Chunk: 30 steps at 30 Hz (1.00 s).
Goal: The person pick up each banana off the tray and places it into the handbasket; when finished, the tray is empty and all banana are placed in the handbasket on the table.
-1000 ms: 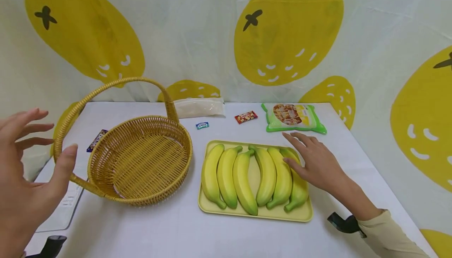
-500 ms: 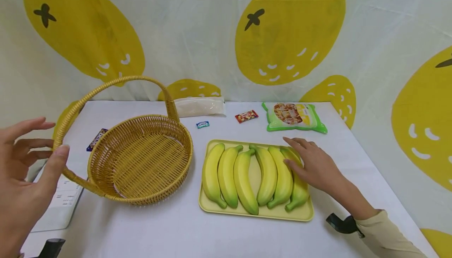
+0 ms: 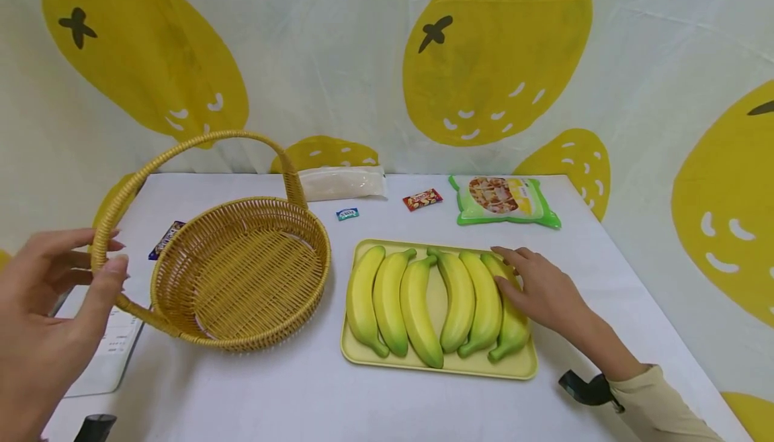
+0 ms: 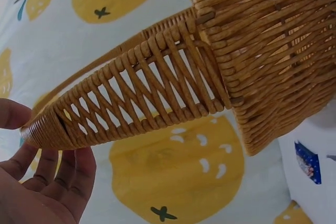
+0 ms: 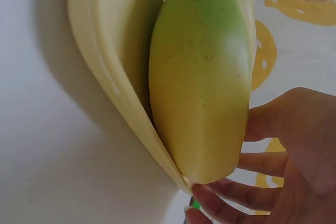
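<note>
A person's left hand (image 3: 54, 314), well left of the tray (image 3: 437, 294), grasps one wicker basket (image 3: 242, 274) by its handle (image 4: 47, 129); one white packet (image 3: 343, 184) and one teal sweet (image 3: 347, 214) lie behind and left of the tray; six bananas (image 3: 416, 314) lie on it; one red wrapper (image 3: 422, 199) and one green bag (image 3: 506, 201) lie behind it; the right hand (image 3: 547, 287) is at the tray's rightmost banana (image 3: 514, 324), its grip impossible to tell.
</note>
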Available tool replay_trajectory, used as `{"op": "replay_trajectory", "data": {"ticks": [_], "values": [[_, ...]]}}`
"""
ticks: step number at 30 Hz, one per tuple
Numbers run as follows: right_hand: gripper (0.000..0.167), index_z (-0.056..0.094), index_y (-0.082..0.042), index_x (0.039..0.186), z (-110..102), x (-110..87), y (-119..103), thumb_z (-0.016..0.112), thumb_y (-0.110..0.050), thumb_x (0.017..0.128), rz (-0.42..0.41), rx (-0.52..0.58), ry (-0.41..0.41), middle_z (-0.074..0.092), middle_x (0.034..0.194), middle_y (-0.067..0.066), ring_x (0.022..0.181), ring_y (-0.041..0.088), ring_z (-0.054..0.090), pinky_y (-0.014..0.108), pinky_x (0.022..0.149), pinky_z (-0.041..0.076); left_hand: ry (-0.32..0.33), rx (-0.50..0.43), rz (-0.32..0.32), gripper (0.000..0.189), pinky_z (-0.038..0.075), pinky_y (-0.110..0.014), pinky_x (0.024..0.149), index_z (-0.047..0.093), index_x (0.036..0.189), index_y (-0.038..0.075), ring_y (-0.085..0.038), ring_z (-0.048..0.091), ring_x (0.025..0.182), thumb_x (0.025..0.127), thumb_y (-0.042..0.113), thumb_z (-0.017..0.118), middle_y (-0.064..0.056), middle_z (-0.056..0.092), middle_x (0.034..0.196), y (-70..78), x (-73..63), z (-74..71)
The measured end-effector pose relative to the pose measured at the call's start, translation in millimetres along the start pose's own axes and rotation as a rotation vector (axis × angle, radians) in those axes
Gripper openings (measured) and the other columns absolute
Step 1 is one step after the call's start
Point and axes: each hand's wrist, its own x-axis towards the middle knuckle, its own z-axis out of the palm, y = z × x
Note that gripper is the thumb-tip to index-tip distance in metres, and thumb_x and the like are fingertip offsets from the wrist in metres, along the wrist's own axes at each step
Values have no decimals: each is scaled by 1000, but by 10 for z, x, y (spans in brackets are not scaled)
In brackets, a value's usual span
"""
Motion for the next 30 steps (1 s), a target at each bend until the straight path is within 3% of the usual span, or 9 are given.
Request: {"op": "replay_trajectory", "data": {"ticks": [3, 8, 14, 20, 26, 30], "values": [[51, 62, -4, 144, 10, 7, -5, 74, -23, 98, 39, 16, -17, 66, 107, 14, 87, 27, 64, 39, 57, 54, -1, -8, 1, 47, 47, -7, 90, 66, 137, -3, -7, 61, 92, 92, -15, 72, 4, 67, 121, 4, -7, 2], [49, 62, -2, 141, 15, 19, -25, 72, -23, 99, 85, 37, -49, 67, 104, 15, 84, 26, 64, 39, 58, 54, -4, 26, -3, 48, 46, -6, 92, 66, 138, 0, -6, 59, 94, 92, -15, 71, 7, 63, 120, -11, -35, -5], [47, 64, -2, 138, 9, 52, -47, 71, -23, 97, 101, 61, -60, 68, 102, 15, 86, 28, 64, 42, 62, 55, -1, 17, 40, 49, 45, -6, 92, 67, 138, 0, -4, 59, 95, 92, -16, 72, 11, 62, 120, -111, -54, -9], [45, 67, -1, 131, -10, 81, -42, 75, -23, 92, 130, 103, -60, 72, 100, 15, 88, 31, 67, 44, 66, 59, 13, 84, 3, 54, 43, -5, 94, 67, 141, 5, -1, 54, 98, 92, -16, 72, 20, 56, 115, -78, -72, -6], [44, 67, -4, 128, -93, 101, -17, 75, -25, 90, 148, 130, -33, 72, 100, 14, 86, 29, 66, 40, 67, 56, 14, 86, -4, 55, 43, -5, 94, 68, 142, 8, -2, 55, 99, 93, -15, 71, 20, 56, 113, -49, -72, -19], [43, 69, -6, 127, -183, 146, -31, 77, -24, 88, 118, 127, 28, 73, 98, 13, 84, 28, 65, 38, 65, 52, 16, 10, 62, 49, 45, -6, 92, 69, 138, 3, -4, 57, 96, 92, -14, 72, 13, 61, 112, -86, -44, -29]]}}
